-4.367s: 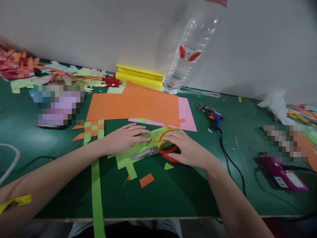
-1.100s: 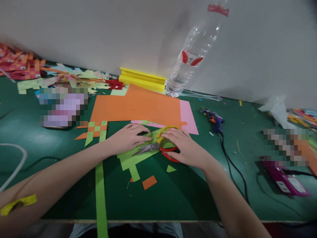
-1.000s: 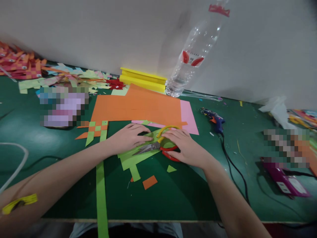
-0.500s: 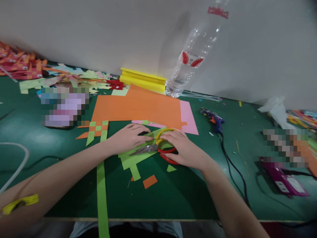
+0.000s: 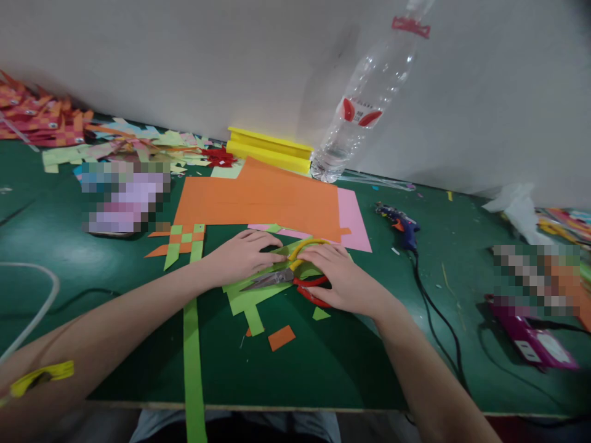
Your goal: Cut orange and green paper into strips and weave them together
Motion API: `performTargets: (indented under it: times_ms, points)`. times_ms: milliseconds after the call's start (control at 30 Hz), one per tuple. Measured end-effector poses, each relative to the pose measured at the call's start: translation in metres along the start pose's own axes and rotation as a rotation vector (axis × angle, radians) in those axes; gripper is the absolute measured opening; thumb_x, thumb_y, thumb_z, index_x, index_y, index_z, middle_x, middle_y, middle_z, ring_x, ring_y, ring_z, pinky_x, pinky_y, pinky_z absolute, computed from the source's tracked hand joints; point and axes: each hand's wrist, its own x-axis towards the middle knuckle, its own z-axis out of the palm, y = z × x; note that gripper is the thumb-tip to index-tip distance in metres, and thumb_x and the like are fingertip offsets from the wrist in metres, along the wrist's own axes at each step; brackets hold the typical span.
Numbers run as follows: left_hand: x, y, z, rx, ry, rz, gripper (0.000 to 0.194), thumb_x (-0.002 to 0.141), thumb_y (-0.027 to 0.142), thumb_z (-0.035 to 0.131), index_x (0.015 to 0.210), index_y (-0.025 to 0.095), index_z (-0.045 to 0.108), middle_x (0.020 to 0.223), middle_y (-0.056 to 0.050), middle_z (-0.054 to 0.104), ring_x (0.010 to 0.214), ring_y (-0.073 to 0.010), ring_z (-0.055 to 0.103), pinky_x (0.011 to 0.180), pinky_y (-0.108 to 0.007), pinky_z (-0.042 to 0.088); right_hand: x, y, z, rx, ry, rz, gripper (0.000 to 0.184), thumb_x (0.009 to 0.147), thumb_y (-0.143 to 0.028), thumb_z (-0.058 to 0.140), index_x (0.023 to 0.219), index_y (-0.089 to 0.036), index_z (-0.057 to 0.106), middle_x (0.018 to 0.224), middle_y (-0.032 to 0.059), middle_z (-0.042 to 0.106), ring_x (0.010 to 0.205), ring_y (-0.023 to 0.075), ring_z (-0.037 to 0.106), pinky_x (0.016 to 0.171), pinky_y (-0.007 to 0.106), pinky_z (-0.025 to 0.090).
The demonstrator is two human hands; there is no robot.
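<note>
Right now: scissors [image 5: 287, 275] over green paper [image 5: 242, 300], mid-table [image 5: 341, 369].
My right hand [image 5: 337, 277] is wrapped round the handles [image 5: 302, 247], blades [image 5: 265, 281] slightly apart; my left hand [image 5: 242, 255] lies loosely curled on the paper, and whether it pinches I cannot tell. With it so near the blades, a slip could nick me, and too light a press could let the paper skid. Both forearms [image 5: 138, 314] angle inward, wrists low.

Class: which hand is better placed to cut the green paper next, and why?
Likely the right hand: it grips the scissors, blades over the green paper, while the left hand, without a tool, rests there.
</note>
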Motion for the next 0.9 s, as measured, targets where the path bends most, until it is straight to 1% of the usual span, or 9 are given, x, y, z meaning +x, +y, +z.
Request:
performTargets:
  times_ms: [267, 433, 633, 767, 900]
  points:
    - [0.0016, 0.0002, -0.0008, 0.006, 0.015, 0.013, 0.029, 0.098, 0.018, 0.043, 0.121, 0.024, 0.057, 0.127, -0.008, 0.054, 0.12, -0.0243, 0.048, 0.099, -0.043, 0.039, 0.0006, 0.0022, 0.0002, -0.067, 0.008, -0.001, 0.044, 0.086, -0.033, 0.058, 0.128, -0.024, 0.048, 0.129, 0.0092, 0.058, 0.123, 0.0286, 0.05, 0.101, 0.051, 0.038]
    - [0.0018, 0.0004, -0.0012, 0.02, 0.016, 0.02, 0.029, 0.097, 0.016, 0.042, 0.121, 0.024, 0.057, 0.127, -0.008, 0.055, 0.12, -0.0235, 0.049, 0.099, -0.042, 0.039, 0.0005, 0.0038, 0.0004, -0.07, -0.008, 0.011, 0.043, 0.087, -0.033, 0.058, 0.129, -0.025, 0.048, 0.13, 0.0075, 0.058, 0.124, 0.0272, 0.05, 0.102, 0.05, 0.037]
    - [0.0017, 0.0005, -0.0022, 0.028, 0.011, 0.018, 0.031, 0.097, 0.016, 0.042, 0.123, 0.025, 0.056, 0.126, -0.008, 0.055, 0.12, -0.0238, 0.049, 0.099, -0.043, 0.039, -0.001, 0.0063, -0.0011, -0.043, -0.012, 0.013, 0.044, 0.087, -0.033, 0.058, 0.129, -0.026, 0.049, 0.132, 0.0079, 0.058, 0.124, 0.0282, 0.05, 0.103, 0.052, 0.037]
    - [0.0012, 0.0006, -0.0021, 0.013, 0.016, 0.021, 0.03, 0.097, 0.017, 0.043, 0.123, 0.024, 0.056, 0.126, -0.008, 0.055, 0.12, -0.0251, 0.049, 0.098, -0.044, 0.039, 0.0001, 0.003, -0.0012, -0.021, -0.005, 0.018, 0.042, 0.086, -0.033, 0.058, 0.127, -0.026, 0.051, 0.127, 0.0073, 0.06, 0.122, 0.027, 0.052, 0.103, 0.051, 0.038]
    - [0.0012, 0.001, -0.0024, 0.011, 0.016, 0.015, 0.027, 0.097, 0.02, 0.045, 0.12, 0.023, 0.058, 0.127, -0.008, 0.055, 0.12, -0.0248, 0.049, 0.099, -0.043, 0.039, 0.002, -0.002, 0.0007, -0.018, 0.005, 0.003, 0.042, 0.085, -0.034, 0.059, 0.126, -0.025, 0.052, 0.125, 0.0072, 0.062, 0.123, 0.0272, 0.052, 0.107, 0.053, 0.034]
